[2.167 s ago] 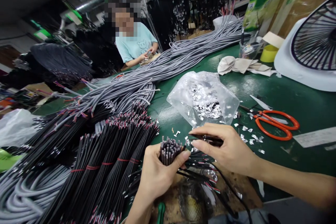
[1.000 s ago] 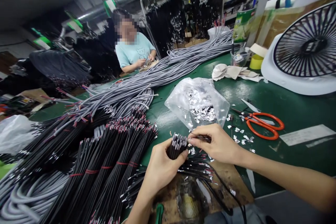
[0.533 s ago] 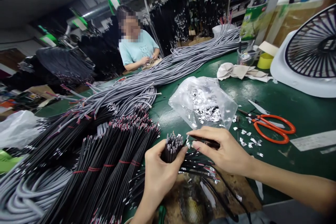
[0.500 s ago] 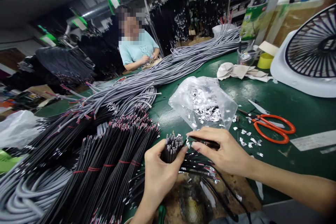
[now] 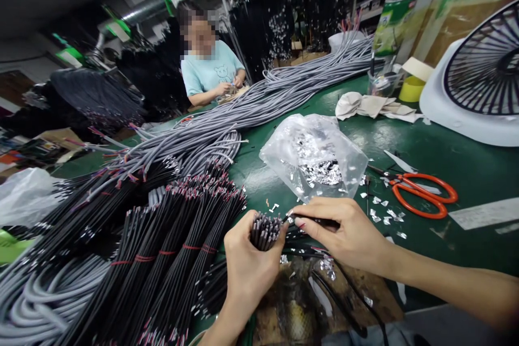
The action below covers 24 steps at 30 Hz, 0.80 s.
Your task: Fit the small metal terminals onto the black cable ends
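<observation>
My left hand [image 5: 253, 265] is wrapped round a bundle of black cables [image 5: 265, 231], their cut ends pointing up. One cable end leans out of the bundle between the two hands. My right hand [image 5: 344, 232] is closed, with a slim dark tool [image 5: 326, 222] under its fingers; most of the tool is hidden, so its kind is unclear. Thumb and index fingertips meet close to the leaning cable end, where a small silvery piece shows. Behind my hands lies a clear plastic bag [image 5: 284, 159] with many small foil pieces [image 5: 324, 172] in it.
Banded bundles of black cables [image 5: 162, 259] and long grey cables [image 5: 259, 102] cover the left and back. Orange-handled scissors [image 5: 425, 194], foil scraps and a white fan [image 5: 450, 92] are on the right. A worn board [image 5: 365, 294] lies below my hands. A co-worker [image 5: 211, 73] sits across the table.
The bundle in my left hand has tipped slightly, with its ends lower now. My right fingertips stay at the cable end, almost unmoved. The view has shifted a little.
</observation>
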Each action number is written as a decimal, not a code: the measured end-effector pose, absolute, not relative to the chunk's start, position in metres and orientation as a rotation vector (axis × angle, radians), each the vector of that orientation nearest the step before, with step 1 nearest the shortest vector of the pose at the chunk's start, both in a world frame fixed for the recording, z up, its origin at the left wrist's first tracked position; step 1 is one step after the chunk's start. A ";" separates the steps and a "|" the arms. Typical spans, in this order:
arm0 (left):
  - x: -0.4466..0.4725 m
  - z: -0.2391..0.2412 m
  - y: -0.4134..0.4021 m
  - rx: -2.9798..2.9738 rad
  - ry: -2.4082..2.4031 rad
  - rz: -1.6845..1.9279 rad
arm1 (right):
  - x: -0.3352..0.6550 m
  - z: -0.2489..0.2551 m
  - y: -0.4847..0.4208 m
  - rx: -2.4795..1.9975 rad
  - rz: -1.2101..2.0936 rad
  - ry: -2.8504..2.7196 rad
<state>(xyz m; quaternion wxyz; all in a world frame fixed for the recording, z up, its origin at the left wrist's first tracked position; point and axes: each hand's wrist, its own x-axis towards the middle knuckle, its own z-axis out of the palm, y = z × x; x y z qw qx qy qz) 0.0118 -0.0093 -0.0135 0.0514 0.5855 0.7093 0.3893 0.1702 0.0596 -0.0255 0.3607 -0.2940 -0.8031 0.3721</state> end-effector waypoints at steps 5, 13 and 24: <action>0.007 -0.013 -0.008 1.642 2.036 1.083 | 0.172 -0.027 0.061 -0.798 0.927 -2.079; 0.009 -0.004 -0.011 1.491 1.724 0.930 | 0.171 -0.020 0.064 -0.769 1.112 -1.947; 0.008 -0.007 -0.004 1.539 1.709 1.016 | 0.168 -0.020 0.068 -0.611 1.563 -2.048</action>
